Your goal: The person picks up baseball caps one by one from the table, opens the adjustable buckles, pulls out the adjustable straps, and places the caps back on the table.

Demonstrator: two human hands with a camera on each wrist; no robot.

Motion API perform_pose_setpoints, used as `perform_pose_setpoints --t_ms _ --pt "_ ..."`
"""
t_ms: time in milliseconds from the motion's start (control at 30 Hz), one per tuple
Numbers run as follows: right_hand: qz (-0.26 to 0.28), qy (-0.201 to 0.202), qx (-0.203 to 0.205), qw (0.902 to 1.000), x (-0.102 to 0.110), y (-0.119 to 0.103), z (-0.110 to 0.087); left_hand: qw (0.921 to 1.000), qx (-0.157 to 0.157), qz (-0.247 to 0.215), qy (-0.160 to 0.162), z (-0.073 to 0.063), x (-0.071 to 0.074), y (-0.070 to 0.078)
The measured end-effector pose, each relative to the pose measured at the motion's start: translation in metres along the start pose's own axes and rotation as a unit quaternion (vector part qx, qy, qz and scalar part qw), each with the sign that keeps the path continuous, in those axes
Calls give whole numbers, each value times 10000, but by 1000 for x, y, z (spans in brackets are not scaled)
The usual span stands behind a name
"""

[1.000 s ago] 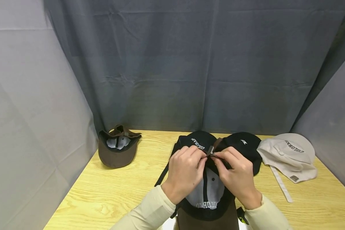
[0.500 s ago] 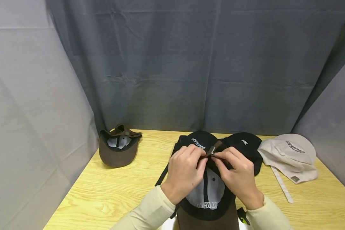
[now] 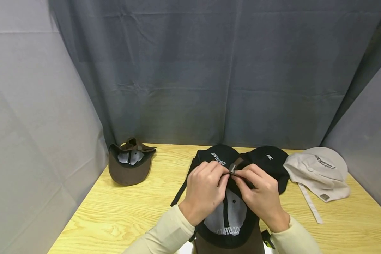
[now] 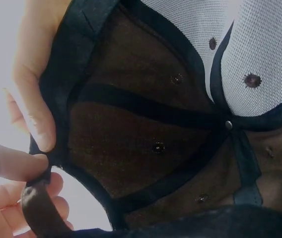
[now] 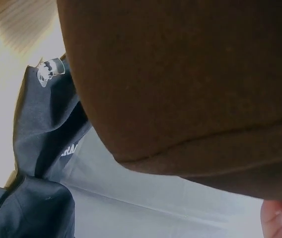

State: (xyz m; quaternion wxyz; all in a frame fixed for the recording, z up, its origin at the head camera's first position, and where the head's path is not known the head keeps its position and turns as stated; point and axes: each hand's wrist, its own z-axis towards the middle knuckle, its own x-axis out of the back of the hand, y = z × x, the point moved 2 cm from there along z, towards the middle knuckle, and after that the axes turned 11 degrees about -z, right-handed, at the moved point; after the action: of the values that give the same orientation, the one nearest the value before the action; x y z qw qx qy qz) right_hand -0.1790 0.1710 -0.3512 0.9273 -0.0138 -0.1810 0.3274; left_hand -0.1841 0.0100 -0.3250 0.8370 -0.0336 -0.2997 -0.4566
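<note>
A brown cap (image 3: 230, 245) is turned up toward me, its grey lining and mirrored lettering showing, brim nearest me. At its back opening, my left hand (image 3: 204, 188) pinches the brown strap (image 4: 44, 208) beside a small metal buckle (image 3: 232, 168). From the other side my right hand (image 3: 261, 194) pinches the strap close to the buckle, fingertips nearly meeting the left ones. The left wrist view shows the cap's dark inner panels (image 4: 131, 144) and taped seams. In the right wrist view, the cap's brown outer side (image 5: 180, 84) hides most of the hands.
Behind the hands lie two black caps, one lettered (image 3: 222, 155), one with a small white logo (image 3: 266, 160). A beige cap (image 3: 320, 173) with its strap loose rests at the right. Another brown cap (image 3: 130, 173) lies upturned at the left. Grey curtains (image 3: 190, 77) enclose the wooden table (image 3: 120, 215).
The cap's crown has tipped slightly, its lining lettering sitting a little lower. My right hand has shifted slightly left, toward the left one. Both hands keep pinching at the buckle.
</note>
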Motion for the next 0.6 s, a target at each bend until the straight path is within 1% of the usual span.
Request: perform_pose_setpoints --t_ms 100,200,333,467,600 --pt "-54 66 -49 10000 -1 1 1 10000 -49 46 43 -1 0 0" --pt "-131 133 -212 9996 0 2 1 9999 -80 83 53 -3 0 -1" --pt "-143 125 -378 9991 2 5 1 10000 -33 81 24 -5 0 -2" --pt "-79 90 -334 9994 1 4 2 9999 91 38 -45 -4 -1 -3" --pt "-62 102 -247 9996 0 1 2 9999 111 7 -40 -3 -1 -2"
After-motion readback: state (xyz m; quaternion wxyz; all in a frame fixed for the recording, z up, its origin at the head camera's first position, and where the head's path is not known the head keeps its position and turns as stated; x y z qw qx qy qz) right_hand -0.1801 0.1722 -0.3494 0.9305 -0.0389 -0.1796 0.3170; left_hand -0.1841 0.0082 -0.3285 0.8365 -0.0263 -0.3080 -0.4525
